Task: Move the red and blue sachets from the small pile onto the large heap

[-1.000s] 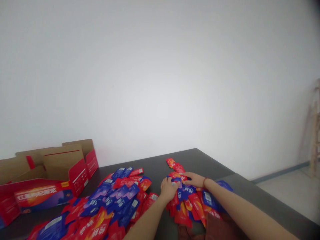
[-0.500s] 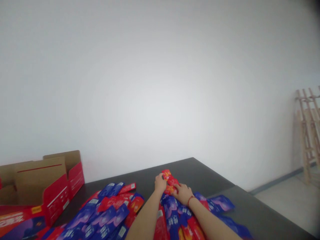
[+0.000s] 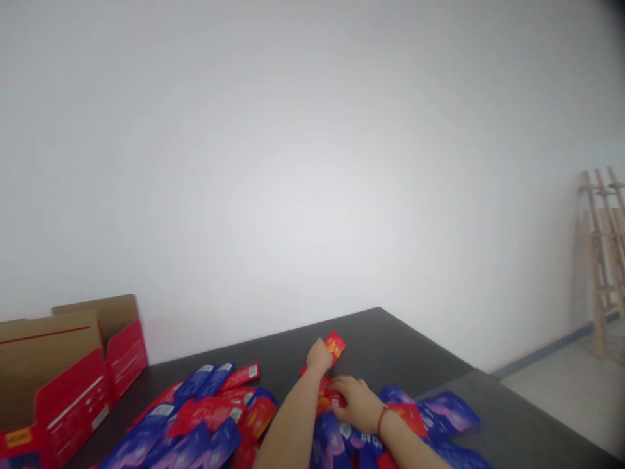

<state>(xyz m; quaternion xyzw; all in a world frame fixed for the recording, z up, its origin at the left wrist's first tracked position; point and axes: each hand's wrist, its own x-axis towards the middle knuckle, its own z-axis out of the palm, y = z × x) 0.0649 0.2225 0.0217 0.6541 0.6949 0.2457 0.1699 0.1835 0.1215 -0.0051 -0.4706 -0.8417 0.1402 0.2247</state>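
My left hand (image 3: 319, 357) is closed on a red sachet (image 3: 335, 345) with an orange print, which sticks out past the fingers toward the far side of the table. Just nearer and to the right, my right hand (image 3: 360, 402), a red cord round its wrist, curls its thumb and fingers on another red sachet (image 3: 324, 395). Beneath and beside the right hand lies a heap of blue-purple sachets (image 3: 328, 438) and red ones. More blue sachets (image 3: 449, 410) spread out to the right of that wrist. My forearms hide part of the heap.
Left of my arms is a second pile of red and blue sachets (image 3: 209, 413) on the dark table (image 3: 385, 345). Open red cardboard boxes (image 3: 73, 404) stand at the far left. A white wall rises behind the table; a wooden rack (image 3: 603, 260) leans at the right.
The left hand has lifted a red sachet away from the others, slightly up and right. My right hand has moved a little nearer and curled more. The view has shifted slightly right.
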